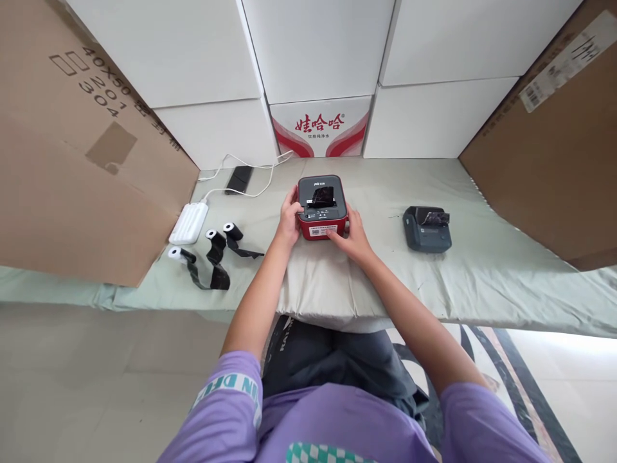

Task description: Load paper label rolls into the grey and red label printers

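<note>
A red and black label printer [315,222] sits in front of me, with a strip of black paper [322,196] sticking out of its top slot. My left hand [290,215] grips its left side, the thumb lying on the top edge near the front. On the right side my right hand [354,236] holds it, thumb against the white label on the front face. The fingers behind the printer's sides are partly hidden. Farther right stands a dark grey printer [424,238], black paper coming out of its top too.
Several rolls of black paper [216,239], partly unrolled, lie at left. Behind them are a white power bank [189,223], a white cable [258,194] and a black phone [239,179]. White boxes [318,51] line the back; cardboard boxes [62,167] flank the cloth-covered table [376,283].
</note>
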`<state>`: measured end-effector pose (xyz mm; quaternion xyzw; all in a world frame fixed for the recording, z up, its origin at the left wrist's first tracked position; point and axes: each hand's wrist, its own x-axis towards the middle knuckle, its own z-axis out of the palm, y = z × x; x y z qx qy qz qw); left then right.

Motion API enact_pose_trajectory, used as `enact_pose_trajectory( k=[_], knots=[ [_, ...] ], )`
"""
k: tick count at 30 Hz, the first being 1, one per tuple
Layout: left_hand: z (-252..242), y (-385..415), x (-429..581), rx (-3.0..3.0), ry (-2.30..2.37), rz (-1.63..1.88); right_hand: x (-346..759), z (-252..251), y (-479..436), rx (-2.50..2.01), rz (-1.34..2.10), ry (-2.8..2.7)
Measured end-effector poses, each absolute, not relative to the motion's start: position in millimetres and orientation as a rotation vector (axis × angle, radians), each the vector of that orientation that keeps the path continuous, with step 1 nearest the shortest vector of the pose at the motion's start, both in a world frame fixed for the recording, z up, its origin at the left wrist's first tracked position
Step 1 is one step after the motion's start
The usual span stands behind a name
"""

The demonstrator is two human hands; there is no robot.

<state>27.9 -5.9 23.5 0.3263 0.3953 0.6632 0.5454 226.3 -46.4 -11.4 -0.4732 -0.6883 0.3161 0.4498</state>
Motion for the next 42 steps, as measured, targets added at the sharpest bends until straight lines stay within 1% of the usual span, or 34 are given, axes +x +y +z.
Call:
enact_pose_trajectory(
  k=[10, 19, 29, 37, 42],
  knots=[
    [27.5, -6.7, 27.3, 0.809, 0.964, 1.602, 225.4, -12.9, -49.0, -1.157, 0.782, -1.686],
    [21.9, -9.6, 29.0, 0.71, 0.91, 1.601, 225.8, -19.7, -46.4, -1.174, 0.769, -1.692],
    [16.7, -15.6, 35.2, 0.719, 0.938, 1.648, 227.2, -17.2, -45.1, -1.147, 0.835, -1.618],
    [3.1, -12.5, 44.4, 0.652, 0.792, 1.787, 232.7, -6.5, -48.1, -1.121, 0.792, -1.584],
    [-0.8, -8.7, 46.1, 0.564, 0.729, 1.799, 235.4, 0.0, -48.3, -1.148, 0.734, -1.495]
  ],
)
